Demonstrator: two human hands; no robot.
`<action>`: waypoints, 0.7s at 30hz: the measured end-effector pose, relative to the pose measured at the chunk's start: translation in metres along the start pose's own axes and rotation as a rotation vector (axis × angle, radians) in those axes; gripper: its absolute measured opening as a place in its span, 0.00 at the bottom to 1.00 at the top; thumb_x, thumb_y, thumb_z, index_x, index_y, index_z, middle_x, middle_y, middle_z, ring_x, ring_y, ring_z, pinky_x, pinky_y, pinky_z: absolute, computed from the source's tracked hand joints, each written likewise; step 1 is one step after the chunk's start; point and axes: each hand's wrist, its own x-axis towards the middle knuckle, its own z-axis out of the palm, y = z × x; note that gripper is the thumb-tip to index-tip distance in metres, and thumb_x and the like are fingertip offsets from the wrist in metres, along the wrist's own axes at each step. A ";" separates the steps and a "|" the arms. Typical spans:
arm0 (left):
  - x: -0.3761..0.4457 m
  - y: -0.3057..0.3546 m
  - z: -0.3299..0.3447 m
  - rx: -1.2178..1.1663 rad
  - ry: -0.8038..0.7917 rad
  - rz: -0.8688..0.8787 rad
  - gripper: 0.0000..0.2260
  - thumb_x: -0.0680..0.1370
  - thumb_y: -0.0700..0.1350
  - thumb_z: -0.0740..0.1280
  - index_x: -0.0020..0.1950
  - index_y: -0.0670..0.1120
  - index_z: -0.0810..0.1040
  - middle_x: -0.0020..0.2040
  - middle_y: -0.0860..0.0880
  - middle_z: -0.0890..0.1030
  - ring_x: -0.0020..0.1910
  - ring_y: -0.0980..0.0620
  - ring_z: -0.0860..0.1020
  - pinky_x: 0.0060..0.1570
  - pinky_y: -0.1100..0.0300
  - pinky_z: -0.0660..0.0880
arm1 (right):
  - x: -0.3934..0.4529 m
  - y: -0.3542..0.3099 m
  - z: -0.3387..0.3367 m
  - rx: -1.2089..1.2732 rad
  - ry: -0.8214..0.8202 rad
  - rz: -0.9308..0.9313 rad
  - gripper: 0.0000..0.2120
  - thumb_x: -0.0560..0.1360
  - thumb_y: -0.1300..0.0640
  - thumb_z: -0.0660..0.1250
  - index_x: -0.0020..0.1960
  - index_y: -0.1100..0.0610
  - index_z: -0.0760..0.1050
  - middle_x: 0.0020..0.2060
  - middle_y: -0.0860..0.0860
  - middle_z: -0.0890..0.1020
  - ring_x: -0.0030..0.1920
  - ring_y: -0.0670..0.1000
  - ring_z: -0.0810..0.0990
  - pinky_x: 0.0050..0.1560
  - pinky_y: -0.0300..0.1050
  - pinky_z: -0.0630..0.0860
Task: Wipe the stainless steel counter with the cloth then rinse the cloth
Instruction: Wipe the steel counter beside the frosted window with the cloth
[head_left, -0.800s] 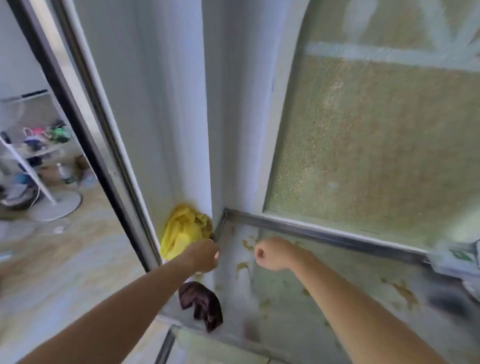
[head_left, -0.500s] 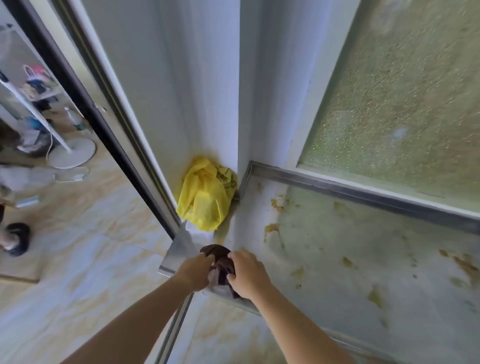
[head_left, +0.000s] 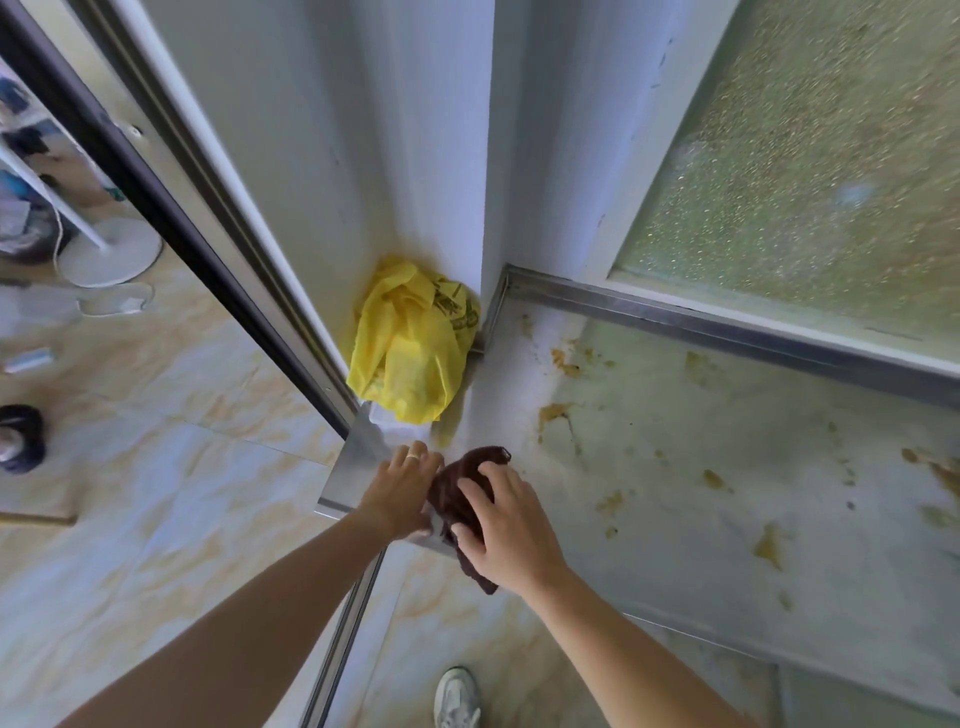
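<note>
I see the dark cloth (head_left: 464, 500) bunched at the desk (head_left: 701, 499) near corner, its long axis running from 12 down to 6 and its lower end hanging over the edge. My right hand (head_left: 506, 525) lies spread on it; my left hand (head_left: 402, 488) presses flat at its 9 o'clock side. The stains spread toward 2 o'clock.

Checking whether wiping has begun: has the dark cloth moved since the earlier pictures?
Cannot tell: the dark cloth sits at the counter corner below the yellow bag as before; only the camera clearly shifted.
</note>
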 end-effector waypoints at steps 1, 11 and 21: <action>0.002 0.003 0.002 0.022 0.013 -0.024 0.37 0.67 0.55 0.77 0.70 0.50 0.64 0.69 0.46 0.66 0.67 0.44 0.68 0.60 0.52 0.72 | -0.004 -0.002 0.012 0.020 -0.026 0.012 0.25 0.77 0.43 0.63 0.69 0.55 0.74 0.70 0.58 0.73 0.71 0.61 0.70 0.70 0.57 0.71; 0.020 0.000 0.010 0.098 0.035 -0.071 0.51 0.62 0.58 0.80 0.76 0.45 0.58 0.71 0.46 0.65 0.68 0.44 0.68 0.60 0.53 0.73 | 0.029 -0.009 0.082 0.072 0.039 0.086 0.24 0.83 0.46 0.59 0.77 0.51 0.68 0.79 0.53 0.66 0.81 0.56 0.59 0.79 0.59 0.58; 0.018 0.019 0.007 0.229 0.098 -0.060 0.48 0.52 0.52 0.84 0.68 0.42 0.70 0.57 0.41 0.78 0.49 0.44 0.80 0.36 0.55 0.80 | 0.080 0.146 0.030 -0.105 0.018 0.165 0.24 0.82 0.52 0.63 0.76 0.55 0.67 0.76 0.56 0.68 0.76 0.59 0.67 0.68 0.59 0.73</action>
